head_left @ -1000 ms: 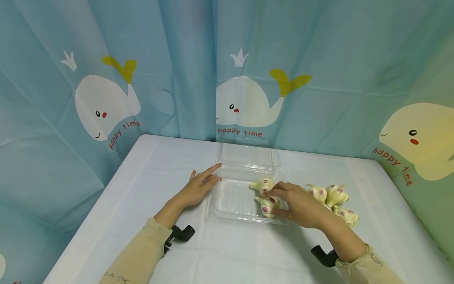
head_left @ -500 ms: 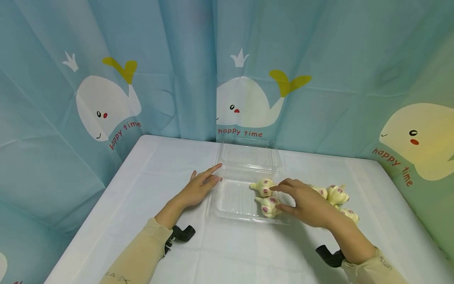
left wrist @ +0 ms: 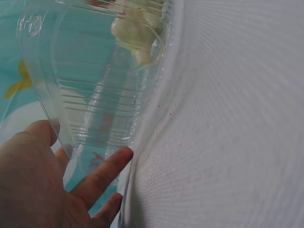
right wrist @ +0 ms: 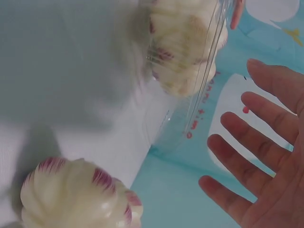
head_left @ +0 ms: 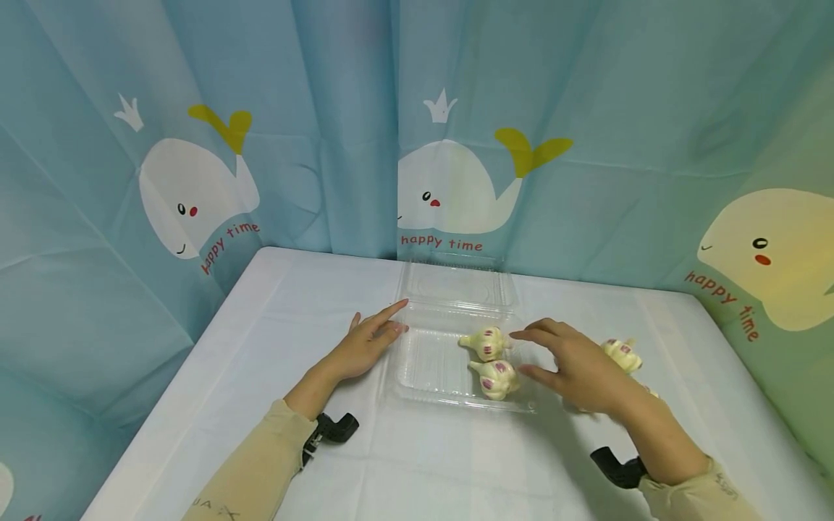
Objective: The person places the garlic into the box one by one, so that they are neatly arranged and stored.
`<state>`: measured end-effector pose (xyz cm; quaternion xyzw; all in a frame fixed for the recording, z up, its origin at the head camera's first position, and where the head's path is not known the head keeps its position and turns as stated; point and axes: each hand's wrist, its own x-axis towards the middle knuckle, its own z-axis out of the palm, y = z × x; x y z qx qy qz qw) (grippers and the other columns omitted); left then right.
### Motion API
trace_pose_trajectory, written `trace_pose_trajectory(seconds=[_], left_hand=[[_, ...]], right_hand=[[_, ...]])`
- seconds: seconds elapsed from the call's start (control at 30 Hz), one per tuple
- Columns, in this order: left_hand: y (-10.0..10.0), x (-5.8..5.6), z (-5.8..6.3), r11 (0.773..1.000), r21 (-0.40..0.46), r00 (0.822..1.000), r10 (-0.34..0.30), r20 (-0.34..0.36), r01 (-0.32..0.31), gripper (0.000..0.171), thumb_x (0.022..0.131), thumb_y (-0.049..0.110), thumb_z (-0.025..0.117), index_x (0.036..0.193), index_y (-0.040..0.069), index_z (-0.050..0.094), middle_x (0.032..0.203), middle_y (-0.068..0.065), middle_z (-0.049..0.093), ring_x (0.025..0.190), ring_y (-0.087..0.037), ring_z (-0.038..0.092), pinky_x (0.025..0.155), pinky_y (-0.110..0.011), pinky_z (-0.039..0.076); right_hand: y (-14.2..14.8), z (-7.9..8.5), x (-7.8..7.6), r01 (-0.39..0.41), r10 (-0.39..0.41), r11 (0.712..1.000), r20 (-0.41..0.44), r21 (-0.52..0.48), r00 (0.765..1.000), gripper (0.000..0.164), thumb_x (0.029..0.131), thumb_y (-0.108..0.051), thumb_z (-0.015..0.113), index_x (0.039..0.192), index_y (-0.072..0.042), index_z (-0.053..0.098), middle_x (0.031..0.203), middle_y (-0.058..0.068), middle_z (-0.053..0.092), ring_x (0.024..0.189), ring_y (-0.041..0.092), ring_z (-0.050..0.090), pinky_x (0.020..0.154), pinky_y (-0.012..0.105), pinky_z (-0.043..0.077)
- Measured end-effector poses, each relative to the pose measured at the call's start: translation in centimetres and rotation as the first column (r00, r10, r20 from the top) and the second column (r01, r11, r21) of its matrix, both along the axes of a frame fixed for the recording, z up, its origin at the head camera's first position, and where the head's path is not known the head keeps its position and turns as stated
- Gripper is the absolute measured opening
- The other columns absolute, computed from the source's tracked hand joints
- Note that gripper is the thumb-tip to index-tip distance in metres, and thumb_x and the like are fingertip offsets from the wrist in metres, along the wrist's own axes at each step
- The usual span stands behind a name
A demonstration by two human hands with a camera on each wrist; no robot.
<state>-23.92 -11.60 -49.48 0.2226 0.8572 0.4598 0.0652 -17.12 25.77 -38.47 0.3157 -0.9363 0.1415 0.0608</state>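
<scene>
A clear plastic clamshell box lies unfolded on the table, and two white garlic bulbs with purple marks sit in its right half. The far bulb touches the near bulb. At the box's left edge my left hand rests with fingers spread; in the left wrist view its fingertips touch the rim. My right hand hovers just right of the box, fingers extended and holding nothing. The right wrist view shows its fingers apart, with a loose garlic bulb below.
More garlic bulbs lie on the table to the right, partly hidden behind my right hand. The box's transparent lid lies back toward the blue whale-print curtain. A white cloth covers the table.
My right hand has drawn away to the right from the two bulbs, which stay in the box. It now covers more of the loose bulbs. My left hand has not moved.
</scene>
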Motion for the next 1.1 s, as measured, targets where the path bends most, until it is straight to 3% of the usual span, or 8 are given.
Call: trace_pose_trajectory(seconds=[0.2, 0.43, 0.67, 1.1], left_hand=[[0.0, 0.0, 0.1, 1.0, -0.001, 1.0, 0.001, -0.001, -0.001, 0.053, 0.111, 0.051, 0.04, 0.162, 0.049, 0.024, 0.138, 0.005, 0.069, 0.154, -0.02, 0.038, 0.128, -0.059, -0.014], [0.0, 0.0, 0.1, 1.0, 0.002, 1.0, -0.003, -0.003, 0.003, 0.053, 0.111, 0.05, 0.04, 0.162, 0.048, 0.024, 0.137, 0.004, 0.07, 0.153, -0.02, 0.039, 0.128, -0.06, -0.014], [0.0, 0.0, 0.1, 1.0, 0.006, 1.0, -0.004, -0.001, 0.004, 0.053, 0.111, 0.049, 0.04, 0.162, 0.048, 0.024, 0.137, 0.004, 0.07, 0.153, -0.02, 0.038, 0.128, -0.059, -0.014], [0.0, 0.0, 0.0, 1.0, 0.001, 1.0, 0.003, -0.008, -0.003, 0.053, 0.111, 0.048, 0.041, 0.162, 0.047, 0.025, 0.137, 0.003, 0.07, 0.152, -0.022, 0.04, 0.128, -0.059, -0.014]], right_hand=[[0.7, 0.2, 0.1, 0.057, -0.057, 0.998, -0.003, 0.016, 0.998, 0.048, 0.095, -0.026, 0.078, 0.139, -0.014, 0.064, 0.135, 0.006, 0.064, 0.116, 0.028, 0.064, 0.095, 0.052, 0.055], [1.5, 0.4, 0.0, 0.076, -0.076, 0.997, 0.006, 0.003, 0.997, 0.048, 0.095, -0.026, 0.077, 0.139, -0.011, 0.064, 0.134, 0.011, 0.064, 0.121, 0.036, 0.063, 0.097, 0.058, 0.054], [2.3, 0.3, -0.1, 0.118, -0.118, 0.993, 0.045, 0.008, 0.992, 0.047, 0.097, -0.026, 0.075, 0.14, -0.011, 0.063, 0.135, 0.01, 0.063, 0.113, 0.03, 0.064, 0.093, 0.054, 0.055], [3.8, -0.1, -0.4, 0.151, -0.151, 0.988, 0.053, 0.002, 0.987, 0.045, 0.098, -0.028, 0.073, 0.139, -0.01, 0.063, 0.133, 0.013, 0.063, 0.123, 0.039, 0.06, 0.095, 0.061, 0.054]])
